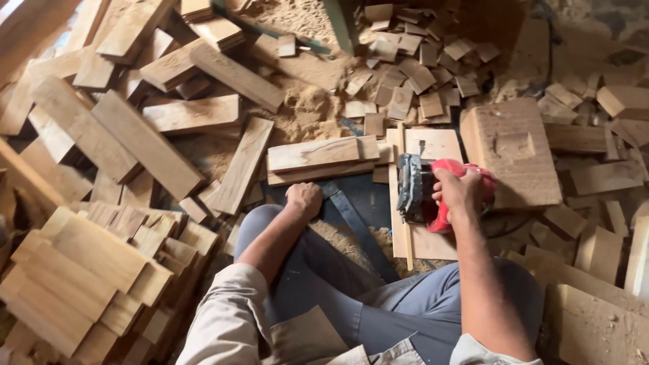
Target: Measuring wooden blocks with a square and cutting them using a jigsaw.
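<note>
My right hand [460,192] grips the red handle of a hand-held circular saw [422,192] that sits on a pale wooden board [436,145]. A thin strip of wood [407,236] runs along the board's left edge. My left hand [304,199] is closed in a fist and rests on the dark base just below a stack of two long wooden planks [321,159]. A dark metal bar [358,226] lies slanted between my hands. My knees in grey trousers [338,290] fill the bottom of the view.
Piles of cut planks [101,135] cover the left side. Small square offcuts [412,67] lie heaped at the back on sawdust [304,101]. A thick wooden block [514,152] stands to the right of the saw, with more boards [595,176] beyond.
</note>
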